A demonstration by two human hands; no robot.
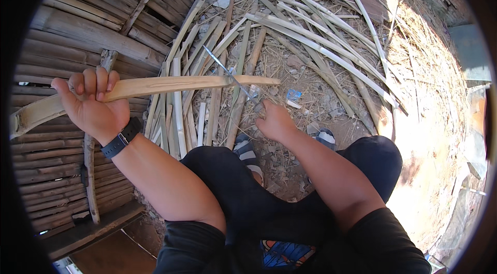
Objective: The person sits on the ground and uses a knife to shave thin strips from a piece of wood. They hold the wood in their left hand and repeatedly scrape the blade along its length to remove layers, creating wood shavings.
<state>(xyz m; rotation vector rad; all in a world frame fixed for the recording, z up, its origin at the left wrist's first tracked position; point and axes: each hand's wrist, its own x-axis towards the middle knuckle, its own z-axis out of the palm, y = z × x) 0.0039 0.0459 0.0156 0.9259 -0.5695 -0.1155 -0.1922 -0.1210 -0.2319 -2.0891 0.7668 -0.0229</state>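
Observation:
My left hand (96, 100), with a black watch on its wrist, is closed around a long, pale split bamboo strip (176, 83). The strip runs roughly level from the far left to past the middle, thinning at its right end. In my right hand (277, 123) is the handle end of a knife, mostly hidden by my fingers. Its narrow, shiny blade (218, 63) slants up to the left and crosses the strip near that thin end. Whether the edge is sunk into the bamboo I cannot tell.
Many split bamboo strips (321, 48) lie across the ground ahead, among straw and shavings. A slatted bamboo wall (57, 155) stands close on my left. Blue plastic scrap (294, 94) lies beyond my right hand. My sandalled feet (248, 155) are below the strip.

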